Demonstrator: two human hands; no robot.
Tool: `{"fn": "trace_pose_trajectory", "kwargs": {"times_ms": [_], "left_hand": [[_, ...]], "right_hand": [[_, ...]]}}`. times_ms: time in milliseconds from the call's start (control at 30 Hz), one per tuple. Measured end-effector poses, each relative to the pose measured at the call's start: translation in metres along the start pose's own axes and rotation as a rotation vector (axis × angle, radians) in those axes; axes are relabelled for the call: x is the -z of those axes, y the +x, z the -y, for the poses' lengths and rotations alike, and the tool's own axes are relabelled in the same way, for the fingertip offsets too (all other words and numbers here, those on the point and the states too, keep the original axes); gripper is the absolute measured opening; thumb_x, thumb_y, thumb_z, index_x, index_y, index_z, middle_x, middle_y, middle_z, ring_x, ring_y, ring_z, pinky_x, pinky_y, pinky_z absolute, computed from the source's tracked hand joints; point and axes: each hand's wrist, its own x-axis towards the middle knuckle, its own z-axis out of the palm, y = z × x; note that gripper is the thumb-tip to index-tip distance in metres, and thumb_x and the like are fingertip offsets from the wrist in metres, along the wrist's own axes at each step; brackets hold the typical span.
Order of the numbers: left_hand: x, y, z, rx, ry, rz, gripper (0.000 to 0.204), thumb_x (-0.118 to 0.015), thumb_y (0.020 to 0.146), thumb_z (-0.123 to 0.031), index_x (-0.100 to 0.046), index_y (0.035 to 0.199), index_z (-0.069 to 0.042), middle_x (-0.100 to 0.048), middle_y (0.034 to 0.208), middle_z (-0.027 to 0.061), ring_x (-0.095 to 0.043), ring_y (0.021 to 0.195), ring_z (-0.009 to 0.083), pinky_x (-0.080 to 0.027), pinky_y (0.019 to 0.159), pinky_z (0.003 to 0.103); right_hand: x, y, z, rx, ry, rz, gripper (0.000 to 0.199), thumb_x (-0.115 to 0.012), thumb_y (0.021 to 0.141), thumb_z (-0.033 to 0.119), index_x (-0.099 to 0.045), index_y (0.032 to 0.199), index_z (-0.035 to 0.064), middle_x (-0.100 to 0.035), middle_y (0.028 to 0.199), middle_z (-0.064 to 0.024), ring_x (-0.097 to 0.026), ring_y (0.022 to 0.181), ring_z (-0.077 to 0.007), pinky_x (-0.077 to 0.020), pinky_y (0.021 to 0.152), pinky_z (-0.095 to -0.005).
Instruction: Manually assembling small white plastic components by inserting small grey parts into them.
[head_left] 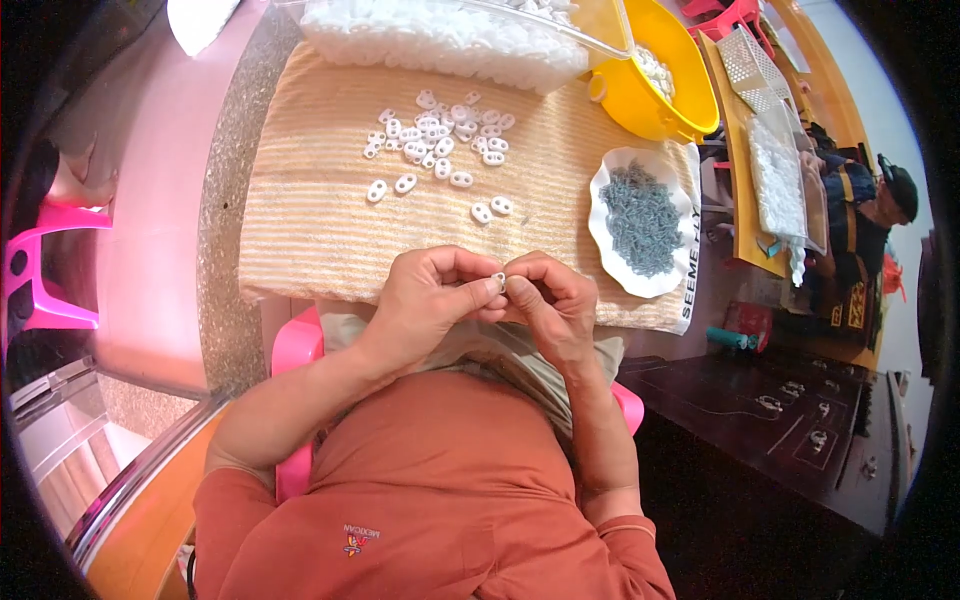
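Observation:
Over the near edge of a striped cloth [330, 200], my two hands meet fingertip to fingertip. My left hand [430, 300] is closed in a pinch on a small white plastic piece [500, 281], mostly covered by the fingers. My right hand [556, 305] pinches at the same piece from the other side; whether a second tiny part is in its fingertips is hidden. Beyond my hands lie a loose pile of white oval two-holed plastic pieces [442, 168] and a few strays. To the right, a white scalloped dish [606, 234] holds many small grey-blue parts [643, 222].
A clear plastic bin [608, 35] full of white pieces stands at the cloth's far edge. Beside it is a yellow basin [690, 115] with more white pieces. Another person [865, 200] sits at a wooden table at far right. A pink chair [60, 265] stands at left.

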Motion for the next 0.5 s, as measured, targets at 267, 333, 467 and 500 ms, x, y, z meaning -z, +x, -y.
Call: {"fn": "trace_pose_trajectory", "kwargs": {"times_ms": [267, 333, 467, 500], "left_hand": [[-0.0001, -0.0006, -0.0014, 0.004, -0.079, 0.014, 0.016, -0.062, 0.088, -0.003, -0.06, 0.102, 0.005, -0.065, 0.09, 0.0087, -0.064, 0.078, 0.0126, -0.057, 0.072, 0.024], [-0.0003, -0.0007, -0.0023, 0.004, -0.087, 0.015, 0.016, -0.062, 0.088, -0.002, -0.06, 0.102, 0.005, -0.065, 0.091, 0.0086, -0.064, 0.078, 0.0124, -0.057, 0.072, 0.024], [-0.0012, -0.0011, -0.0029, 0.001, -0.096, 0.021, 0.016, -0.062, 0.088, -0.002, -0.061, 0.102, 0.005, -0.064, 0.091, 0.008, -0.064, 0.078, 0.0122, -0.057, 0.073, 0.025], [-0.001, -0.001, -0.0029, 0.0, -0.096, 0.021, 0.016, -0.062, 0.088, -0.002, -0.061, 0.102, 0.005, -0.064, 0.091, 0.008, -0.064, 0.078, 0.0122, -0.057, 0.073, 0.025]], "right_hand": [[0.0058, 0.0005, -0.0015, -0.003, 0.015, 0.032, 0.009, -0.057, 0.092, 0.004, -0.062, 0.095, -0.0024, -0.064, 0.09, -0.0036, -0.06, 0.08, -0.0073, -0.0523, 0.069, -0.0218], [0.0058, 0.0007, -0.0006, -0.01, 0.034, 0.037, 0.009, -0.057, 0.092, 0.003, -0.063, 0.095, -0.0025, -0.064, 0.09, -0.0038, -0.06, 0.08, -0.0074, -0.0527, 0.069, -0.0218], [0.0042, -0.0006, 0.0018, -0.031, 0.071, 0.024, 0.008, -0.058, 0.091, 0.002, -0.062, 0.097, -0.0028, -0.065, 0.091, -0.0047, -0.062, 0.081, -0.0084, -0.0543, 0.07, -0.0221], [0.004, -0.0009, 0.0021, -0.04, 0.094, 0.016, 0.008, -0.058, 0.091, 0.001, -0.061, 0.097, -0.0031, -0.065, 0.091, -0.005, -0.062, 0.082, -0.0091, -0.0549, 0.071, -0.0224]]}}
